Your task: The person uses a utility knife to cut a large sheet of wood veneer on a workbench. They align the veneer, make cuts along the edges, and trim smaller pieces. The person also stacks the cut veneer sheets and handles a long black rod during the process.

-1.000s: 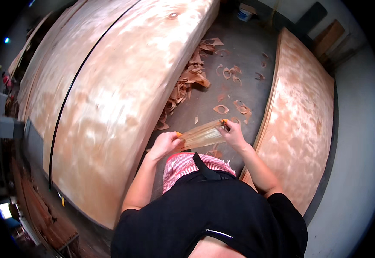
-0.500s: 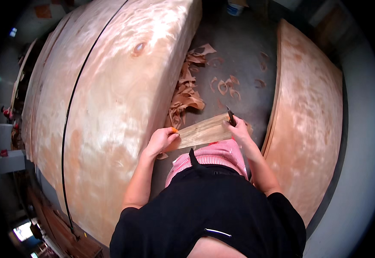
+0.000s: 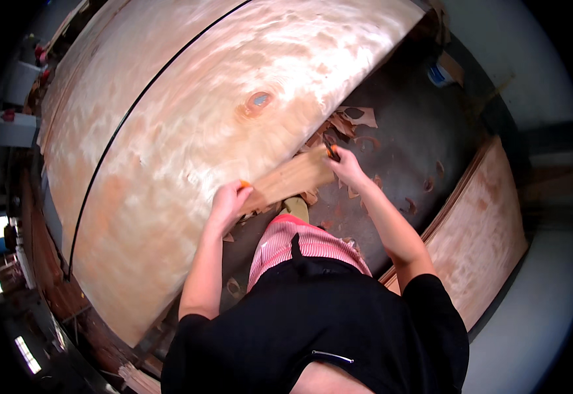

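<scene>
Veneer strip (image 3: 290,177) farther forward, between left grip (image 3: 229,202) and right grip (image 3: 347,168)

Tan wd. strip (image 3: 292,176), prob. veneer, is held aslant.

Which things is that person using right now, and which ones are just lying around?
In use, it seems:
thin wood strip, stretched between left hand and right hand
small orange-and-black thing at the right hand
big pale wood sheet beside them, perhaps

Probably just lying about:
scraps on the floor
blue-and-white tub
</scene>
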The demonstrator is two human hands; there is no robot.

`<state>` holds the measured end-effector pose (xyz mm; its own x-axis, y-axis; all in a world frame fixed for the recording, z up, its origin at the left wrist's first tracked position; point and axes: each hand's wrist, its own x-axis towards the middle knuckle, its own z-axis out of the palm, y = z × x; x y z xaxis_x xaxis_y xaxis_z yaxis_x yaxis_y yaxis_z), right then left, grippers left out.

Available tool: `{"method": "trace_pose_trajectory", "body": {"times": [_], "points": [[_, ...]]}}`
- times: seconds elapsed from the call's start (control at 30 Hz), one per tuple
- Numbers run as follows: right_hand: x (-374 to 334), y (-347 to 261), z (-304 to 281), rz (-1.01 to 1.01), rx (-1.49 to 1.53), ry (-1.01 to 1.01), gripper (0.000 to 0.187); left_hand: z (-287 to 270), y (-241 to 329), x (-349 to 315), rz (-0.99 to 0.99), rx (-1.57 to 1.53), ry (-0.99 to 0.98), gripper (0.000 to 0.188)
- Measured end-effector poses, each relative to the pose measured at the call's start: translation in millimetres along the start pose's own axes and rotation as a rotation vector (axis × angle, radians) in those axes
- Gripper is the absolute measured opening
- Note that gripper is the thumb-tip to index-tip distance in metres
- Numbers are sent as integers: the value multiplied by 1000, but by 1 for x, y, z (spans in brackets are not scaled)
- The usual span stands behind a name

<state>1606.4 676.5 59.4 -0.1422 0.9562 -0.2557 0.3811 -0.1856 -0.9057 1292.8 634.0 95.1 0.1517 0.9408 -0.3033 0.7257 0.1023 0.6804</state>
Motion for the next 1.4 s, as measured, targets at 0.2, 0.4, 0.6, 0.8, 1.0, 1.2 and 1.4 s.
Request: {"method": "trace_pose_trajectory", "body": {"times": [0.2,0.4,0.6,0.8,1.0,1.2,1.4], "points": [[154,-12,3,25,-168,35,24,-24,-17,115,5,169,277,18],[242,-16,11,46,-300,42,24,-28,-20,188,35,354,574,18],[265,-16,10,40,-473,17,23,23,-14,202,0,409,567,40],[259,-12,-11,-211,-464,102,33,49,-4,203,-270,421,746,55],[230,-73,-16,172,-578,-816,41,57,-5,203,-432,433,839,48],[234,-55,37,-273,-773,-1006,42,59,-9,206,-400,337,982,44],[234,-68,85,-148,-809,-922,26,62,-12,204,-388,401,964,41]]}}
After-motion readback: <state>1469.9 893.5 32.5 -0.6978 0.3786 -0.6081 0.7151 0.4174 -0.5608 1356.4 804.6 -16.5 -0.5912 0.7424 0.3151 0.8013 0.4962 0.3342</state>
